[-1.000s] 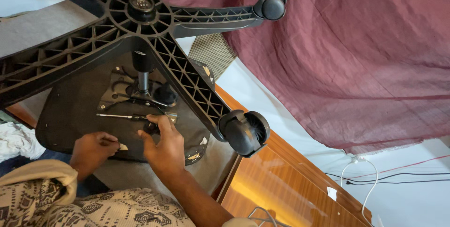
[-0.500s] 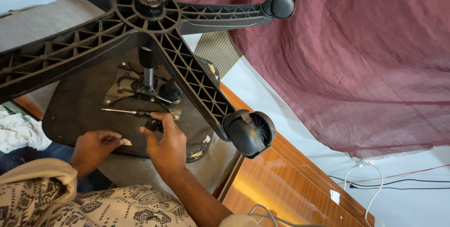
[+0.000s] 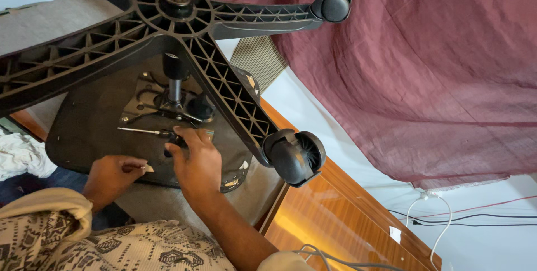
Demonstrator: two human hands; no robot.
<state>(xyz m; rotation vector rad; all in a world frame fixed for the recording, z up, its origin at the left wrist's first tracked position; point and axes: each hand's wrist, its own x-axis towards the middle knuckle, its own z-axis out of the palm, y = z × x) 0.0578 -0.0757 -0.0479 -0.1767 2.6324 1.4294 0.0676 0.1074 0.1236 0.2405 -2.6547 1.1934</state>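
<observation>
An office chair lies overturned, its black star base [image 3: 179, 2] with castor wheels [image 3: 295, 156] above me. My right hand [image 3: 196, 162] grips the dark handle of a screwdriver [image 3: 146, 132], whose metal shaft points left across the seat's metal mounting plate [image 3: 145, 100]. My left hand [image 3: 113, 175] rests on the edge of the black seat underside [image 3: 84, 131], fingers curled with a small pale piece at the fingertips. The gas lift column [image 3: 175, 78] stands up from the plate.
A maroon curtain [image 3: 425, 64] hangs at the right. A polished wooden panel [image 3: 330, 220] runs below the castor, with white and black cables [image 3: 442, 215] on the wall. White cloth [image 3: 19, 156] lies at the left.
The view has shifted slightly, so the chair base sits lower and more to the right. My right hand has stayed on the screwdriver at the plate; the left hand has barely moved.
</observation>
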